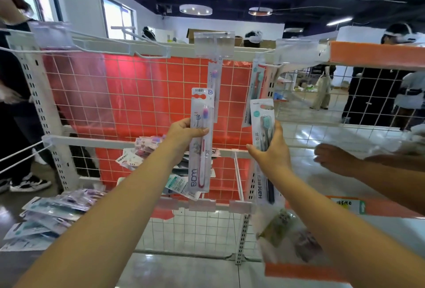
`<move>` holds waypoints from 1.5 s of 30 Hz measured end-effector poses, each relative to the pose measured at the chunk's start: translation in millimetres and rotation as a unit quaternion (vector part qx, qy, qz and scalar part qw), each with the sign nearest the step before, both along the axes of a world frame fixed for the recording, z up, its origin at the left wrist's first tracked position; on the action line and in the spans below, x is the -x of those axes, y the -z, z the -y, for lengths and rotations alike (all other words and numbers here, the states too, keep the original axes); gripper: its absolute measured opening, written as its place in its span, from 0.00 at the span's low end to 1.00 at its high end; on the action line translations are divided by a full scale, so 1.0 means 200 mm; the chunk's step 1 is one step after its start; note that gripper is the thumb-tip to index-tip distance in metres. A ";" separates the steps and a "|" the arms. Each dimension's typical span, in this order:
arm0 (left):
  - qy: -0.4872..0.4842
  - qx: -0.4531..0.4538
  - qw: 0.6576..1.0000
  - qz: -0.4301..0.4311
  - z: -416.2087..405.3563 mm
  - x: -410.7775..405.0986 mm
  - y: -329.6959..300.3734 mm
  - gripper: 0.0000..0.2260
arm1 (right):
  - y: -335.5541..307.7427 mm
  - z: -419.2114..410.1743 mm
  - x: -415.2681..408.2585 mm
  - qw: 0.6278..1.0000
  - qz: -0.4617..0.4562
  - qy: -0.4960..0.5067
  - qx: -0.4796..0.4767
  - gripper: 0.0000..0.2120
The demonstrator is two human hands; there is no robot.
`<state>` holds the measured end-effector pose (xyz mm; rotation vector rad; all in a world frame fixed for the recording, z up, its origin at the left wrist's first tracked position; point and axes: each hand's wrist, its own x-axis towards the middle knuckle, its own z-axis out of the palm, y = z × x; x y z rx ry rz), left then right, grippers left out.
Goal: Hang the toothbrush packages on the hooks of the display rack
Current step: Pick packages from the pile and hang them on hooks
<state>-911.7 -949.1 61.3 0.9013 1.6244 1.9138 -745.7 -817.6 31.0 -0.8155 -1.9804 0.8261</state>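
Note:
My left hand (184, 136) grips a white toothbrush package (201, 140) with a pink-and-purple brush, held upright before the red-backed wire display rack (138, 94). My right hand (271, 149) grips a pale green package (263, 140) holding a teal-headed brush, also upright. Above the left-hand package, one package (215, 85) hangs from a hook with a clear tag (213, 44). Another package (255, 94) hangs from the hook at the upper right (273, 65). Bare hooks (149, 55) stick out at the upper left.
Loose toothbrush packages lie on the middle shelf (138, 156) and in a pile on the floor at the left (46, 216). Another person's hand (333, 159) reaches in from the right. A person stands at the far left (13, 103). An orange shelf edge (377, 54) juts at the upper right.

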 end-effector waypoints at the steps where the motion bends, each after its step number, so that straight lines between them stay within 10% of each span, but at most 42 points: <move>1: 0.002 0.002 1.000 -0.003 -0.01 0.00 0.00 0.07 | 0.00 0.00 0.01 1.000 -0.001 -0.002 -0.003 0.40; 45: 0.033 -0.082 0.994 -0.066 -0.40 0.04 -0.26 0.09 | 0.00 -0.18 0.05 1.000 0.021 0.014 -0.001 0.40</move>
